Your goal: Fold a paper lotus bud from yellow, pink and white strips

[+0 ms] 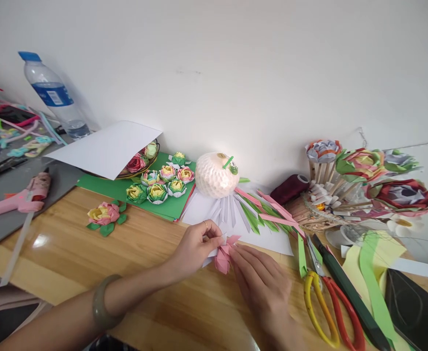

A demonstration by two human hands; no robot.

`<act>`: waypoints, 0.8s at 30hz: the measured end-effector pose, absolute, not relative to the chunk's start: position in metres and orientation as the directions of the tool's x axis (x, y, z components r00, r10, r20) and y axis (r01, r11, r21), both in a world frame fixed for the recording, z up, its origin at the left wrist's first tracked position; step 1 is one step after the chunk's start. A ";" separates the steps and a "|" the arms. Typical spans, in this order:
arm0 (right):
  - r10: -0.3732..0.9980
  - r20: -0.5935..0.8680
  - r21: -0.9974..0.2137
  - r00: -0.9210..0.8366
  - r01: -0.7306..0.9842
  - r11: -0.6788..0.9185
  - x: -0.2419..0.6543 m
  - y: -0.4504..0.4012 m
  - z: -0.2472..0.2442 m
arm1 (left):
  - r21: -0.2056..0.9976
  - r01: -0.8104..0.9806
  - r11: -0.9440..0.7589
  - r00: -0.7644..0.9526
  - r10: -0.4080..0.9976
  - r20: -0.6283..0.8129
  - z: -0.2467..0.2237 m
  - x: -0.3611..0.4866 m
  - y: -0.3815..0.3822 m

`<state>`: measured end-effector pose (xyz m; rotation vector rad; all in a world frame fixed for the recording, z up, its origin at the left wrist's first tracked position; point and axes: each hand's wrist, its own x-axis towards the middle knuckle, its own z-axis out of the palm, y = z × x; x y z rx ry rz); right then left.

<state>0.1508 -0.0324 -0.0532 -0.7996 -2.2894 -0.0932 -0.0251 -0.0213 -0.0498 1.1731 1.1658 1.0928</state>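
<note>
Between my two hands, just above the wooden tabletop (pixel 155 312), is a folded pink and white paper flower (pixel 223 259) with pointed petals. My left hand (pixel 199 248), a ring on one finger, pinches its white paper edge between thumb and forefinger. From the other side my right hand (pixel 261 278) grips the pink petals, its fingers close together and its thumb hidden. Behind the hands, folded paper strips (pixel 226 212) in white, green and pink fan out on white sheets. A finished pink and yellow paper lotus (pixel 105 217) with green leaves lies to the left.
Several small paper lotuses (pixel 157 192) sit on green paper (pixel 133 184), beside a round white lamp (pixel 217 175). Scissors (pixel 321 287) lie at right, below a basket of paper flowers (pixel 320 214). At left are a pink glue gun (pixel 20 201) and a water bottle (pixel 55 97).
</note>
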 end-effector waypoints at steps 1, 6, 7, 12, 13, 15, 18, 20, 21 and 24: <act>0.514 0.645 -0.146 -0.566 0.569 0.809 0.151 -0.032 -0.054 | 0.996 -0.030 0.088 0.084 0.993 -0.085 -0.051 -0.025 -0.021; 0.497 0.644 -0.137 -0.582 0.551 0.823 0.153 -0.032 -0.053 | 0.993 -0.066 0.099 0.064 0.993 -0.095 -0.053 -0.024 -0.022; 0.492 0.639 -0.130 -0.591 0.548 0.826 0.153 -0.032 -0.053 | 0.992 -0.069 0.101 0.060 0.993 -0.097 -0.053 -0.024 -0.022; 0.458 0.612 -0.059 -0.645 0.541 0.839 0.154 -0.034 -0.049 | 0.992 -0.082 0.098 0.033 0.995 -0.095 -0.052 -0.023 -0.022; 0.453 0.610 -0.046 -0.650 0.543 0.839 0.155 -0.035 -0.048 | 0.992 -0.085 0.098 0.030 0.995 -0.095 -0.052 -0.023 -0.022; 0.444 0.609 -0.024 -0.657 0.545 0.838 0.155 -0.035 -0.047 | 0.991 -0.086 0.099 0.025 0.995 -0.097 -0.052 -0.023 -0.023; 0.418 0.614 0.005 -0.670 0.533 0.846 0.157 -0.033 -0.045 | 0.992 -0.089 0.088 0.019 0.996 -0.087 -0.053 -0.023 -0.024; 0.390 0.618 0.025 -0.682 0.513 0.858 0.157 -0.031 -0.044 | 0.992 -0.101 0.070 0.019 0.997 -0.069 -0.054 -0.023 -0.024; 0.380 0.617 0.030 -0.689 0.503 0.864 0.157 -0.030 -0.044 | 0.992 -0.110 0.065 0.025 0.998 -0.063 -0.054 -0.023 -0.024; 0.375 0.611 -0.012 -0.697 0.465 0.885 0.155 -0.027 -0.040 | 0.986 -0.143 0.079 0.040 0.996 -0.074 -0.055 -0.025 -0.021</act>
